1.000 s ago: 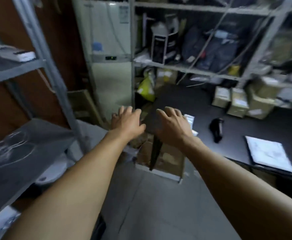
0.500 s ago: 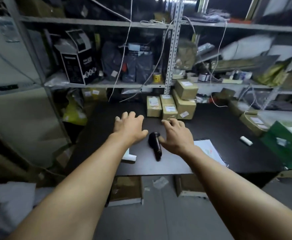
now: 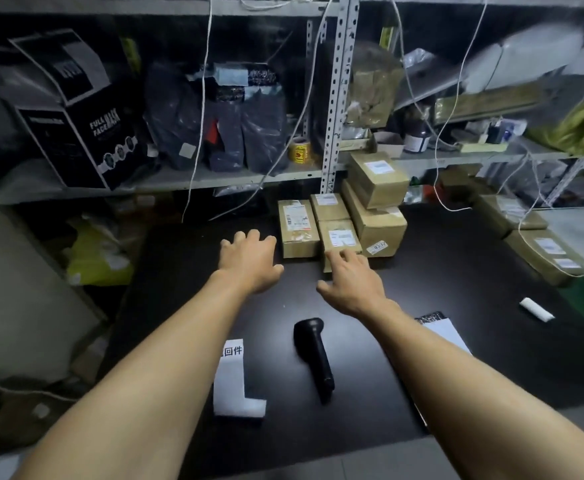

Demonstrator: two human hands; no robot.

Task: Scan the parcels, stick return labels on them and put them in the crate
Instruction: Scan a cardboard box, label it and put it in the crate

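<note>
**Hidden or unreadable**

My right hand [image 3: 351, 284] covers the front parcel's [image 3: 340, 237] near edge; I can't tell contact. Left forearm hides part of the label sheet [image 3: 233, 379]. Parcel labels too small to read. Top-right shelf goods blurred.

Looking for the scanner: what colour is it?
Black, the handheld scanner lying on the dark table; head view.

Both forearms are bare from the frame's lower edge to the wrists, with no sleeve on either. The left hand [image 3: 250, 263] and right hand [image 3: 354, 285] carry no glove, ring, watch or band.
</note>
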